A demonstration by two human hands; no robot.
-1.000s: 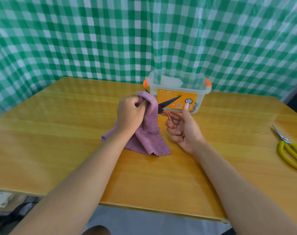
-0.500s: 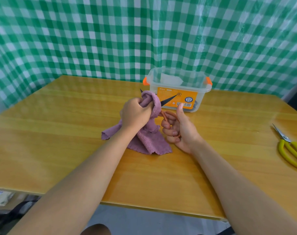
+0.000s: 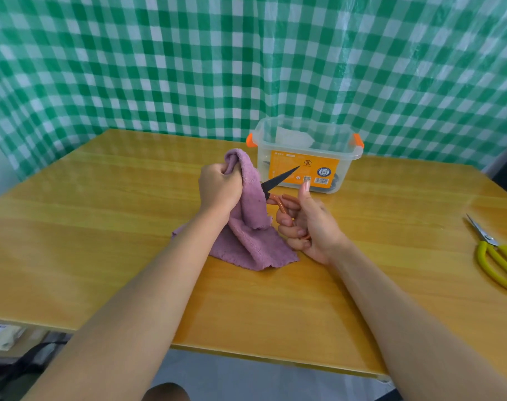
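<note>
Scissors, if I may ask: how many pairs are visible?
2: black-bladed, orange-handled scissors in the right hand; yellow-handled steel scissors on the wooden table, far right. The clear plastic box may hide more.

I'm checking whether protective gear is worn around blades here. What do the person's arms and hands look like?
Both are bare. The left hand and right hand wear no gloves, and no ring, watch or bracelet shows. The left forearm and right forearm are uncovered to the frame's lower edge, with no sleeve in view. The right thumbnail looks unpainted.
</note>
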